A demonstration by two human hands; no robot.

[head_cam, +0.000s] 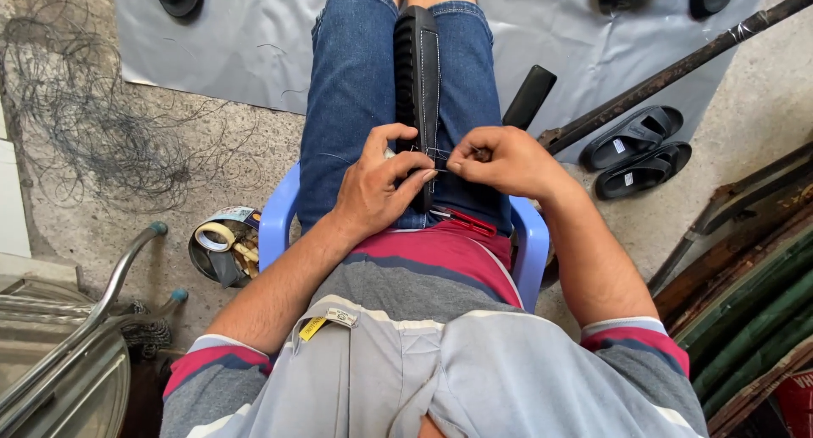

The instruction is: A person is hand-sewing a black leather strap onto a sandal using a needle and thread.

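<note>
A long black padded piece point(417, 70) with a ribbed side lies lengthwise on my lap, between my thighs in blue jeans. My left hand point(378, 184) grips its near end, thumb and fingers wrapped around it. My right hand point(501, 160) is pinched shut just to the right of that end, holding what looks like a thin needle with a thread running to the piece. A red-handled tool point(464, 221) lies on my lap under the hands.
I sit on a light blue plastic chair point(276, 222). A tin with tape rolls point(222, 243) stands at the left, tangled wire point(93, 125) beyond it. Black sandals point(639, 154) and a rusty bar point(669, 74) lie at the right, on a grey sheet point(229, 49).
</note>
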